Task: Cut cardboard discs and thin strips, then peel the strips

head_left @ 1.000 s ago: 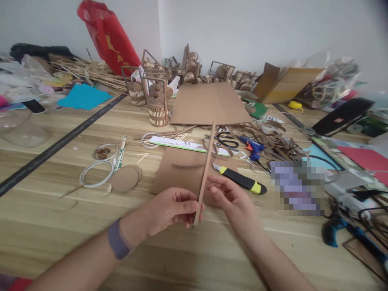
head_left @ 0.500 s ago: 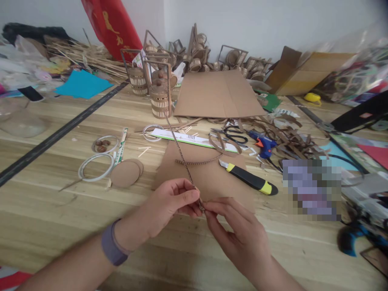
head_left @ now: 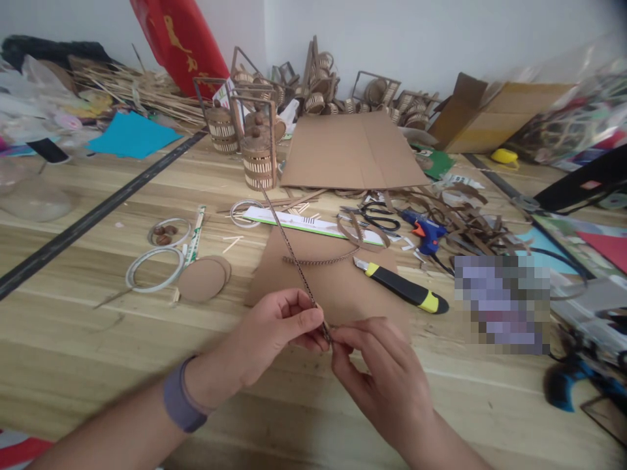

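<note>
My left hand (head_left: 289, 326) pinches a thin brown corrugated strip (head_left: 289, 245) near its lower end; the strip slants up and left towards a small lidded basket (head_left: 259, 163). Close beside it, my right hand (head_left: 377, 365) has thumb and fingertips closed on the strip's near end. The exact tip is hidden between the fingers. Beyond the hands, a cardboard sheet (head_left: 279, 281) lies on the table, with a short curved strip (head_left: 323, 262) and a black and yellow utility knife (head_left: 401, 286) on it.
Left of the hands are tape rings (head_left: 154, 269) and cardboard discs (head_left: 202, 279). Scissors (head_left: 379, 215), a blue glue gun (head_left: 428, 235) and tangled brown strips (head_left: 470, 219) lie at the right. A large cardboard sheet (head_left: 350, 150) and several small baskets stand behind.
The strip's far end has shifted slightly left. My right fingers have bent a little more at the near end. Both hands stay in almost the same place.
</note>
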Motion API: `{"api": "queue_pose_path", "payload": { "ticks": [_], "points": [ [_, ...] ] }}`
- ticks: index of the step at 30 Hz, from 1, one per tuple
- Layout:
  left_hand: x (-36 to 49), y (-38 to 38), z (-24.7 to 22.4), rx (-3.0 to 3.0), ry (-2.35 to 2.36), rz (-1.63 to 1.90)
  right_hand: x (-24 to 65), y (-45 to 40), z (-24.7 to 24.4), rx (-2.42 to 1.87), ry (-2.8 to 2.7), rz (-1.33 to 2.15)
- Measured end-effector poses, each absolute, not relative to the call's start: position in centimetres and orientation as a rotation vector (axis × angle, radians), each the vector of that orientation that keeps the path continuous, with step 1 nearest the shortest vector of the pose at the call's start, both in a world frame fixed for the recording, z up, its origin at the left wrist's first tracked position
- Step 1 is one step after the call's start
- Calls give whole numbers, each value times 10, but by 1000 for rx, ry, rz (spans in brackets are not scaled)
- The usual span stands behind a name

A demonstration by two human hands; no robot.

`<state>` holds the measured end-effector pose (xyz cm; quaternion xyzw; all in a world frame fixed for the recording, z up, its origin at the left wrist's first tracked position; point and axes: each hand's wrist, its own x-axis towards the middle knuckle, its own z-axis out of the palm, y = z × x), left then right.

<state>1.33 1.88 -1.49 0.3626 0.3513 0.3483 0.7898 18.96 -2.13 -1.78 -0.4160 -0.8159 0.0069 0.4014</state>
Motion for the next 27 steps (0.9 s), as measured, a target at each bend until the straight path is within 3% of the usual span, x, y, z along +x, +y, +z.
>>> {"api": "queue_pose_path", "payload": {
  "ticks": [10,20,27],
  "points": [
    [15,19,-18,845,731,682,188,-21,-18,-1013,-2110,-78],
    [10,12,-13,1840,1023,577,192,-16,-26,-1136,-2160,-123],
    [16,5,-15,2006,1118,557,192,-15,-31,-1135,-2206,-183]
  ]
}}
